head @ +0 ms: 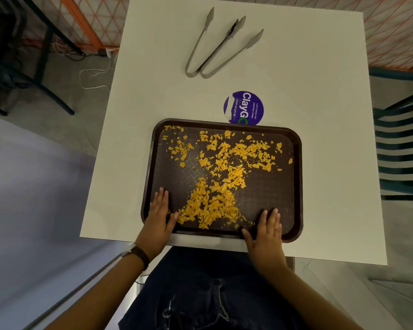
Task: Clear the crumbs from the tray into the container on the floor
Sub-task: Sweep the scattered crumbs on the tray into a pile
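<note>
Resting flat with fingers extended, the left hand (159, 210) lies on the near-left part of the tray (293, 186) and the right hand (267, 231) lies on its near-right edge; neither hand grips anything. Orange crumbs (215, 186) are scattered over the dark brown tray, densest between the two hands, and the tray sits at the near edge of the white desk (320, 91). Two metal tongs (215, 48) lie at the far side of the desk, well apart from the tray, and a round purple sticker (244, 107) shows just beyond the tray's far rim.
</note>
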A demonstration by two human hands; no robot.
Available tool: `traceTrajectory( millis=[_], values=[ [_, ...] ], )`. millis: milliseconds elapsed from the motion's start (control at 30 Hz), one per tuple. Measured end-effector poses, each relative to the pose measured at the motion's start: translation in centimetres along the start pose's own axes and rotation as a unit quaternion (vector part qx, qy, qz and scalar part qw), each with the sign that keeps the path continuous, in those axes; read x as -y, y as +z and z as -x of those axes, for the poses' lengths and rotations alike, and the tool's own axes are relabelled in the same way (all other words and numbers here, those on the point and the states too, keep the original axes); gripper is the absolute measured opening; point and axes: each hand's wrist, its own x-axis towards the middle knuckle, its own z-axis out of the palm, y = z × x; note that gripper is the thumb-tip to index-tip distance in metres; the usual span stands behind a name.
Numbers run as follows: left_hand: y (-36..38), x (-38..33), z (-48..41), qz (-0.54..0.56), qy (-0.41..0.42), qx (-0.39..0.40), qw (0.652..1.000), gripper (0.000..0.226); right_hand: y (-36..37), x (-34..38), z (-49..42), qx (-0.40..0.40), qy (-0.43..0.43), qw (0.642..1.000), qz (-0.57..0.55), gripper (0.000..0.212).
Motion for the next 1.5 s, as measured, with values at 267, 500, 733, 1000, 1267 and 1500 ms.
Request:
traceTrajectory(
  millis=[267,500,733,1000,1267,1500],
  values=[
    [0.7,0.7,0.0,-0.033,0.006,0.014,0.999,0.074,1.0,5.5,-0.3,0.100,-0.152,0.978,-0.098,0.080],
    [-1.5,-0.1,0.6,0.096,-0.032,-0.054,0.993,0.057,0.2,7.3,-1.4,0.057,-0.287,0.956,0.017,0.075],
    [-3.6,0.8,0.8,0.136,-0.006,-0.150,0.979,0.053,2.0,15.5,-5.8,0.097,-0.486,0.842,0.214,0.061],
    [-4.2,2.0,0.4,0.157,-0.014,-0.123,0.980,0.057,3.0,16.1,-6.5,0.139,-0.559,0.765,0.286,0.062],
    [-4.1,1.0,0.8,0.147,-0.007,-0.129,0.981,0.055,-0.1,7.4,-4.5,0.103,-0.512,0.797,0.302,0.058],
    [-2.6,-0.3,-1.3,0.084,0.015,-0.088,0.993,0.060,-3.0,4.8,-4.2,0.007,-0.310,0.946,0.097,0.065]
  ],
)
